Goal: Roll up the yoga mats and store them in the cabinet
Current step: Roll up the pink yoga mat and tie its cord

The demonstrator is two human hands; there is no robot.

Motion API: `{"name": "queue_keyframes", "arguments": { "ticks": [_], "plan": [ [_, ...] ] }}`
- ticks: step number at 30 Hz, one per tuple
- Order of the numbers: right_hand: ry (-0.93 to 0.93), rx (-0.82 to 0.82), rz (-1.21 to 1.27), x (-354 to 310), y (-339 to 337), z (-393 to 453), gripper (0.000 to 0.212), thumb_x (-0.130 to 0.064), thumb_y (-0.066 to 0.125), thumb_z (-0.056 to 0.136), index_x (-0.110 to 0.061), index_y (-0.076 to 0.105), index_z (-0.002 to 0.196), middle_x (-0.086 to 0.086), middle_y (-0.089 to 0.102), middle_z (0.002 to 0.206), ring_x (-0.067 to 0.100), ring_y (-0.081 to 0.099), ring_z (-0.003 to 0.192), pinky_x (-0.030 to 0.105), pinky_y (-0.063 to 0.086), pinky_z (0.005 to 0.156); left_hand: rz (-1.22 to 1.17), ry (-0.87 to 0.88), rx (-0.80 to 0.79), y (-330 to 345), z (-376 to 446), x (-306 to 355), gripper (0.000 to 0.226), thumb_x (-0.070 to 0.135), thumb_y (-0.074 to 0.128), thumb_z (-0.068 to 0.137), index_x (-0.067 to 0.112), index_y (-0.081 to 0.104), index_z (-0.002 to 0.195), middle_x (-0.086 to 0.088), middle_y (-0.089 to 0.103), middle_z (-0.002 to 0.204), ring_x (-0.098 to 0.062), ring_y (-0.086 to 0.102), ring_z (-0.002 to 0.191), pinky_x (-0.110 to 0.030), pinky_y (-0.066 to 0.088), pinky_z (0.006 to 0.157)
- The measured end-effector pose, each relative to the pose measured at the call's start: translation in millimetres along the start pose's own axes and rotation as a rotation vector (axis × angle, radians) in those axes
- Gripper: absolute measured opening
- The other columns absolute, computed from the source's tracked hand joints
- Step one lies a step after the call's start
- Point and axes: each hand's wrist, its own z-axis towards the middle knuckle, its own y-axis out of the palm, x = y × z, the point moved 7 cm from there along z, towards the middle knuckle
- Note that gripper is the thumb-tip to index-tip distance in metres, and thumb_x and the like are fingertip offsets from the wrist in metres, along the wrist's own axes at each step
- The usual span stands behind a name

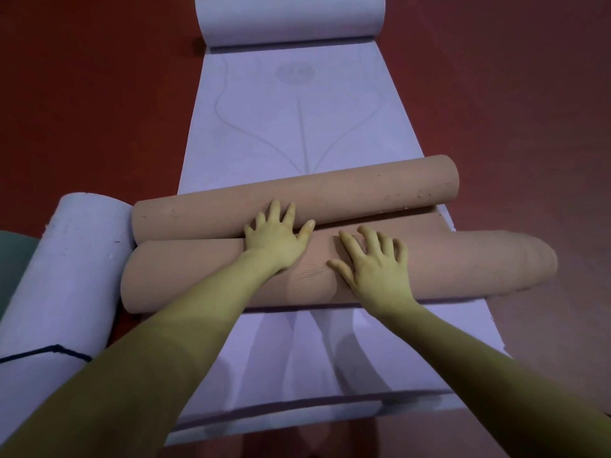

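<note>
Head view: a person kneeling on a red floor (pixel 99 94) presses both hands onto a tan mat (pixel 198 276) that lies across a flat lilac mat (pixel 297 127). The left hand (pixel 277 239) has its fingers spread and straight, palm on the near tan roll and fingertips touching the far tan roll (pixel 330 193). The right hand (pixel 377 266) is also spread, flat on the near roll. The tan mat appears rolled from both ends, its 2 rolls meeting with a short strip still showing between them at the right. Rolling looks to be the step in hand, close to done for this mat; the next move probably calls for even pressure from both palms to close the rolls squarely, since the near roll's right end looks loose and telescoped. The lilac mat underneath is mostly unrolled, its far end curled into a roll (pixel 291 21), so it is not yet dealt with. A finished lilac roll (pixel 66 276), tied with a dark cord (pixel 49 353), lies just beside the tan mat's left ends. Bare floor lies to either side. No cabinet is in view.
</note>
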Motion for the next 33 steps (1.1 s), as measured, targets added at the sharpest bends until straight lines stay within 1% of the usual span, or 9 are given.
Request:
{"name": "queue_keyframes", "arguments": {
  "ticks": [3,8,13,17,20,23,28,31,33],
  "plan": [
    [-0.053,0.074,0.021,-6.2,-1.5,-4.9,0.050,-0.052,0.039,0.089,-0.016,0.062,0.116,0.011,0.062,0.111,0.035,0.059,0.095,0.051,0.041,0.089,-0.039,0.028,-0.007,0.9,10.4,-4.2,0.071,0.065,0.020,0.094,0.029,0.004,0.153,-0.001,-0.013,0.160,-0.034,-0.006,0.146,-0.054,0.001,0.116],
    [-0.185,-0.036,-0.002,-5.2,16.5,-10.0,0.070,-0.067,0.035,0.085,-0.020,0.051,0.135,0.016,0.050,0.139,0.037,0.045,0.129,0.063,0.015,0.107,-0.003,0.054,0.008,-3.0,26.3,-5.4,0.075,0.067,0.023,0.092,0.026,0.009,0.153,-0.006,-0.017,0.159,-0.037,-0.011,0.145,-0.051,-0.007,0.117],
    [-0.098,-0.139,-0.001,3.0,21.8,39.1,0.073,-0.072,0.024,0.084,-0.028,0.052,0.136,0.012,0.046,0.145,0.042,0.040,0.132,0.067,0.016,0.106,0.058,0.056,0.052,-10.1,35.8,-6.0,0.073,0.066,0.019,0.093,0.026,0.010,0.153,-0.006,-0.013,0.160,-0.033,-0.007,0.146,-0.049,-0.005,0.117],
    [-0.024,-0.138,-0.064,5.5,22.0,49.9,0.069,-0.071,0.026,0.083,-0.031,0.057,0.131,0.013,0.056,0.130,0.042,0.053,0.113,0.069,0.025,0.101,0.078,0.057,0.076,-12.1,37.3,-5.4,0.072,0.065,0.018,0.093,0.027,0.007,0.153,-0.004,-0.010,0.161,-0.030,-0.005,0.147,-0.049,-0.004,0.117],
    [-0.030,-0.094,-0.083,3.3,21.0,49.3,0.068,-0.070,0.029,0.084,-0.024,0.062,0.121,0.011,0.060,0.112,0.039,0.057,0.099,0.070,0.031,0.096,0.090,0.143,0.118,-12.5,26.5,-1.7,0.070,0.064,0.016,0.093,0.027,0.010,0.153,-0.004,0.001,0.161,-0.029,0.007,0.147,-0.047,0.004,0.117],
    [-0.111,-0.109,0.009,9.9,20.0,49.0,0.075,-0.076,0.032,0.079,-0.023,0.059,0.123,0.010,0.060,0.114,0.038,0.058,0.105,0.069,0.032,0.094,0.156,0.388,0.199,-9.2,-4.7,2.8,0.085,0.070,0.008,0.081,0.025,0.027,0.150,-0.005,0.031,0.154,-0.030,0.037,0.135,-0.047,0.026,0.109],
    [-0.335,-0.258,-0.119,17.2,24.3,40.8,0.115,-0.082,0.061,0.054,-0.026,0.027,0.148,0.017,0.045,0.142,0.043,0.044,0.128,0.066,0.029,0.101,0.355,0.460,0.072,7.1,-15.8,-4.3,0.117,0.082,0.051,0.065,0.024,0.001,0.153,-0.005,0.011,0.160,-0.034,0.018,0.143,-0.054,0.016,0.114],
    [-0.329,-0.362,-0.128,20.5,24.1,48.1,0.120,-0.076,0.065,0.061,-0.032,0.002,0.153,0.013,0.018,0.157,0.037,0.021,0.142,0.060,0.014,0.110,0.345,0.458,0.121,-2.5,-11.2,1.0,0.120,0.080,0.059,0.062,0.025,0.003,0.153,-0.002,0.018,0.158,-0.028,0.028,0.137,-0.046,0.022,0.112],
    [-0.373,-0.354,-0.137,18.4,19.8,48.0,0.120,-0.076,0.068,0.057,-0.031,0.011,0.152,0.013,0.031,0.152,0.039,0.033,0.135,0.061,0.024,0.105,0.339,0.477,0.134,-3.7,-11.2,2.3,0.118,0.079,0.060,0.063,0.024,0.007,0.153,0.000,0.023,0.155,-0.026,0.033,0.132,-0.043,0.026,0.109]
  ]
}}
